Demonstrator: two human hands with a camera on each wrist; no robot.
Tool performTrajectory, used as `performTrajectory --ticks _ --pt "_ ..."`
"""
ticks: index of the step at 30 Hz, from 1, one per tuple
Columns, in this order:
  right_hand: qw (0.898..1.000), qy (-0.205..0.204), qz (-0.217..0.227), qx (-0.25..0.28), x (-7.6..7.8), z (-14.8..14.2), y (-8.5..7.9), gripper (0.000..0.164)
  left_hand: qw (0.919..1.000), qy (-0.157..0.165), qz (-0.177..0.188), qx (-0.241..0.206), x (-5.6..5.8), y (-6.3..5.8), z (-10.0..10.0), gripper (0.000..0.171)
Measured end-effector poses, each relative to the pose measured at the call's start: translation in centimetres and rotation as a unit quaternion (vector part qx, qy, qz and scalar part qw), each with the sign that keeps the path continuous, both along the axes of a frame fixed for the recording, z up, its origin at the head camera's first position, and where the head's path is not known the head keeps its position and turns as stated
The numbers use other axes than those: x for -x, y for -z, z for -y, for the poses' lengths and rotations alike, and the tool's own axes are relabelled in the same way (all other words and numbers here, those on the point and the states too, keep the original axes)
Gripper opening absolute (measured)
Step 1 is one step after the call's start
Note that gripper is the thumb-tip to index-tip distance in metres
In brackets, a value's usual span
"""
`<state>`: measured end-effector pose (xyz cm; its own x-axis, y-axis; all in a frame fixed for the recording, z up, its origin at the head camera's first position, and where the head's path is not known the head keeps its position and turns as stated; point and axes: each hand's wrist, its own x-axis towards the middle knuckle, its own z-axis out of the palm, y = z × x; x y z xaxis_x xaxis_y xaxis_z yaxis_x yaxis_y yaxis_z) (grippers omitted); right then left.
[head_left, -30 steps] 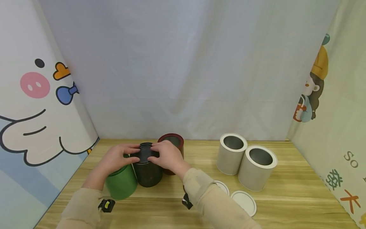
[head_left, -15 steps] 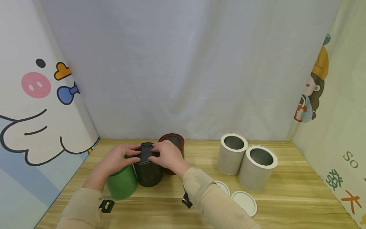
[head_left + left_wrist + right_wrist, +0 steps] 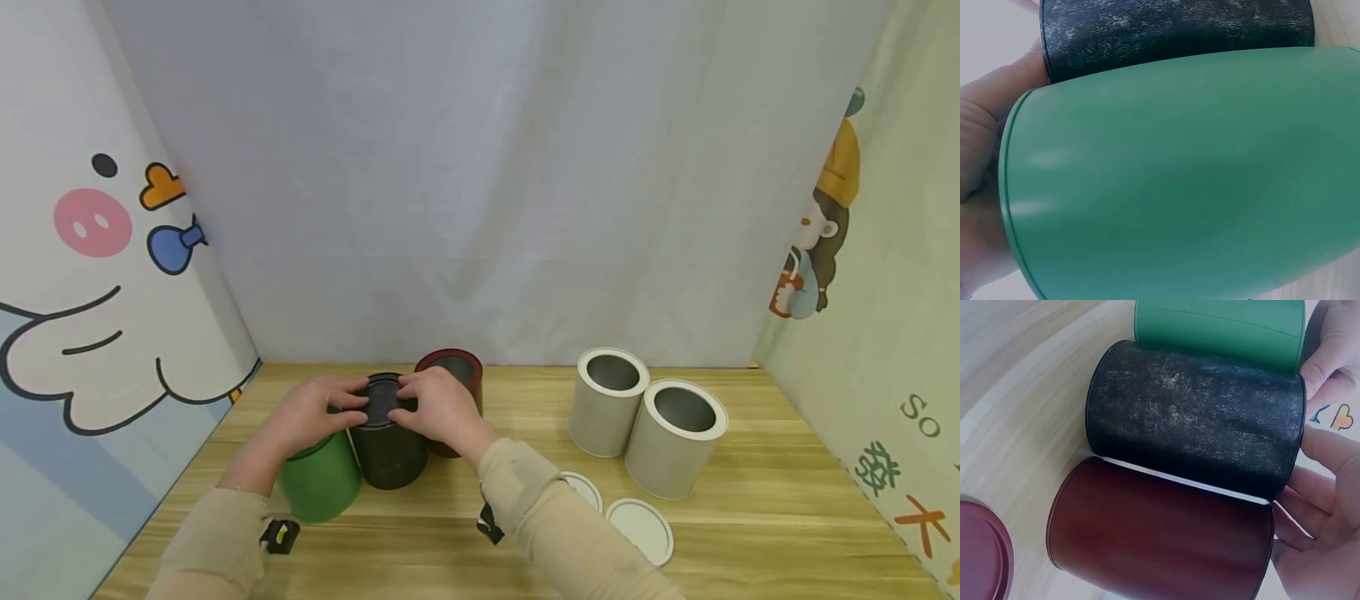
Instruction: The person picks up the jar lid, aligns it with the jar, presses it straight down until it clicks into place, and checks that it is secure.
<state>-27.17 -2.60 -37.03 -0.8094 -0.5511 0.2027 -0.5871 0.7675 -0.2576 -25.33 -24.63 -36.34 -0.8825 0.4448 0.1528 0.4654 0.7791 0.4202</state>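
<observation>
Along the bench's left edge, a cartoon panel (image 3: 112, 283) printed with a pink snout. Inward from that edge, a left hand (image 3: 318, 408) extending from a cream sleeve (image 3: 213, 533), thumb and fingers apart, tips resting on a black lid (image 3: 383, 402). Under that hand and wrist, a green canister (image 3: 321, 479), upright on the wood-grain bench (image 3: 525, 425), top largely hidden; lidded or not, impossible to tell. Left of centre, toward the far edge, a mottled black canister (image 3: 392, 458), upright just beside the green one, black lid on its top. From the lid's other side, a right hand (image 3: 442, 407), thumb and fingers likewise apart, tips touching the lid, forearm in a second cream sleeve (image 3: 566, 533). Partly behind it, close to the far edge, an uncovered dark red canister (image 3: 1160, 531), upright, a narrow gap from the black one. Near its base, a dark red lid (image 3: 982, 553), cut off by the right wrist view's border. Well apart, toward the bench's far right corner, a smaller-looking white canister (image 3: 603, 421) and a nearer white canister (image 3: 667, 458), both upright and uncovered. In front, flat, a half-hidden white lid (image 3: 583, 490) and a fully visible white lid (image 3: 641, 532). Along the right edge, an illustrated panel (image 3: 885, 333).
</observation>
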Motion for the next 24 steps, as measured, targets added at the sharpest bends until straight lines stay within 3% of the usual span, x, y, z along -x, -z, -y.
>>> performTrajectory --ticks 10,24 --pt "1.0 -0.009 -0.009 -0.021 0.34 -0.14 -0.18 0.037 0.9998 0.018 0.002 0.01 0.27 -0.29 0.1 0.03" --pt "1.0 -0.013 -0.01 0.0 0.24 -0.27 0.24 0.036 0.9995 0.018 -0.012 0.023 0.37 -0.15 0.13 0.03"
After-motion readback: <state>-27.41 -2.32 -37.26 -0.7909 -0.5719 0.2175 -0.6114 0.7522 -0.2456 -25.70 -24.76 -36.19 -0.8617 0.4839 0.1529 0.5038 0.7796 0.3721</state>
